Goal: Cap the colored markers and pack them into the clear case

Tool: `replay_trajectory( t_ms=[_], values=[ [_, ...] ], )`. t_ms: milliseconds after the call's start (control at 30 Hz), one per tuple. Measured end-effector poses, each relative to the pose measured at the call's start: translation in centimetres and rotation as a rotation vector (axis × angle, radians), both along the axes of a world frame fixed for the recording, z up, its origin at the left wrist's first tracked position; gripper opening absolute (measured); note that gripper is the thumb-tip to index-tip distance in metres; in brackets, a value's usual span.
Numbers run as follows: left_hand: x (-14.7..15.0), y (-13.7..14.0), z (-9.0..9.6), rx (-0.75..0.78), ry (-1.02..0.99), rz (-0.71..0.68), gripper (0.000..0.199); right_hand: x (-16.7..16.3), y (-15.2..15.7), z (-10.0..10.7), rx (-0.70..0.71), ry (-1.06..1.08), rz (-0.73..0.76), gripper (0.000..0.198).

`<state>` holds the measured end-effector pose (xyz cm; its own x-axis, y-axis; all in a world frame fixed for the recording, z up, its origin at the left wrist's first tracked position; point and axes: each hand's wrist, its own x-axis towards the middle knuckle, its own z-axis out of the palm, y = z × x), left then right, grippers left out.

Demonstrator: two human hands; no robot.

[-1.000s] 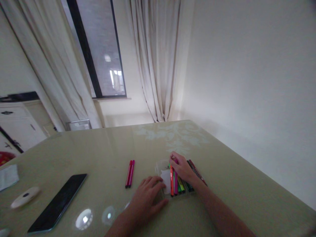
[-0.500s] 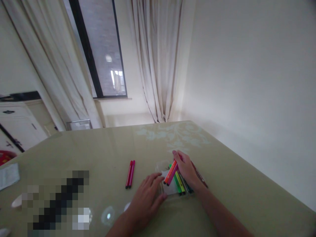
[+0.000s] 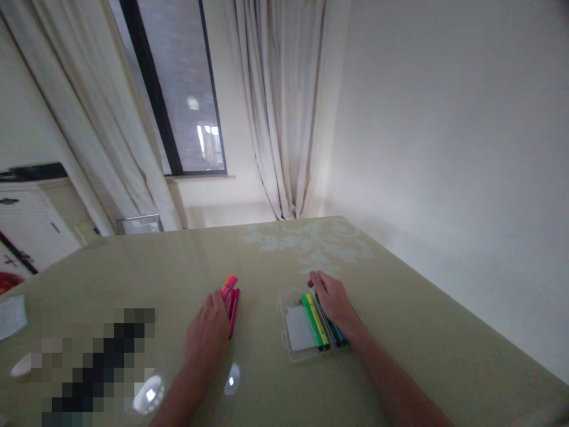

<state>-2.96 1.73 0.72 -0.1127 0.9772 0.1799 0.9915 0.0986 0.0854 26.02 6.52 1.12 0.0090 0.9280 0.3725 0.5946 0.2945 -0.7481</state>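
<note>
My left hand [image 3: 208, 326] is closed on an orange marker [image 3: 229, 282] and a purple marker [image 3: 232, 285], whose tips stick out past the fingers. Just right of it, two dark pink markers [image 3: 235, 313] lie side by side on the table. My right hand [image 3: 331, 296] rests over the right part of a clear plastic case [image 3: 284, 344], fingers curled; what they hold, if anything, is hidden. In the case lie a green marker [image 3: 312, 323], a yellow marker [image 3: 318, 322] and several darker markers [image 3: 336, 335], partly covered by the hand. White paper [image 3: 299, 328] shows at the case's left side.
The glossy table [image 3: 178, 267] carries a pale packet [image 3: 12, 315] at its left edge. A blurred-out dark object [image 3: 98, 367] lies at the front left. A wall [image 3: 444, 178] borders the right side, and curtains [image 3: 284, 118] hang beyond.
The orange and purple markers have gone from my right hand to my left, which has moved left from the case to beside the dark pink markers. My right hand stays over the case.
</note>
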Motion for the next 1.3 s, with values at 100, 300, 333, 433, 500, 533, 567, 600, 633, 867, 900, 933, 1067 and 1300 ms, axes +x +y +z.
replay_trajectory(
  t_ms=[100, 300, 333, 433, 500, 533, 567, 600, 633, 867, 900, 933, 1067, 1300],
  values=[
    [-1.4, 0.0, 0.7, -0.105, 0.037, 0.073, 0.039, 0.5, 0.4, -1.0, -0.039, -0.272, -0.03, 0.05],
    [-0.9, 0.1, 0.7, -0.042, 0.079, 0.011, 0.041, -0.9, 0.0, -1.4, 0.0, -0.582, 0.083, 0.039],
    [-0.4, 0.0, 0.6, 0.021, 0.094, -0.017, 0.041, -0.9, 0.0, -1.4, -0.001, -0.596, 0.089, 0.038],
    [1.6, -0.6, -0.2, 0.163, 0.004, -0.255, 0.04, -0.9, 0.0, -1.4, -0.009, -0.619, 0.076, 0.035],
    [3.3, -1.4, -1.1, 0.145, -0.115, -0.565, 0.041, -0.8, 0.0, -1.6, -0.011, -0.611, 0.067, 0.033],
    [4.1, -1.8, -1.5, 0.114, -0.151, -0.707, 0.046, -0.8, 0.1, -1.7, -0.011, -0.595, 0.066, 0.034],
    [4.8, -2.3, -1.9, 0.094, -0.17, -0.809, 0.052, -0.8, 0.2, -1.8, -0.012, -0.572, 0.068, 0.034],
    [5.3, -2.6, -2.2, 0.068, -0.183, -0.854, 0.054, -0.8, 0.3, -1.9, -0.01, -0.542, 0.074, 0.034],
    [5.6, -2.9, -2.4, 0.042, -0.192, -0.873, 0.054, -0.8, 0.3, -2.0, -0.006, -0.501, 0.075, 0.033],
    [5.2, -2.9, -2.3, -0.032, -0.248, -0.838, 0.05, -0.2, 0.4, -1.1, 0.001, -0.064, 0.137, 0.041],
    [5.0, -2.9, -2.3, -0.034, -0.257, -0.837, 0.05, 0.0, 0.4, -0.8, -0.007, -0.053, 0.165, 0.045],
    [4.9, -2.9, -2.2, -0.039, -0.266, -0.839, 0.05, 0.3, 0.4, -0.4, -0.005, -0.046, 0.165, 0.048],
    [4.9, -3.1, -2.0, -0.009, -0.298, -0.835, 0.054, 0.4, 0.0, 0.9, 0.052, 0.098, -0.014, 0.055],
    [5.3, -2.3, -3.2, 0.217, -0.289, -0.726, 0.052, -5.3, -3.2, 0.1, -0.23, 0.389, 0.29, 0.05]
  ],
)
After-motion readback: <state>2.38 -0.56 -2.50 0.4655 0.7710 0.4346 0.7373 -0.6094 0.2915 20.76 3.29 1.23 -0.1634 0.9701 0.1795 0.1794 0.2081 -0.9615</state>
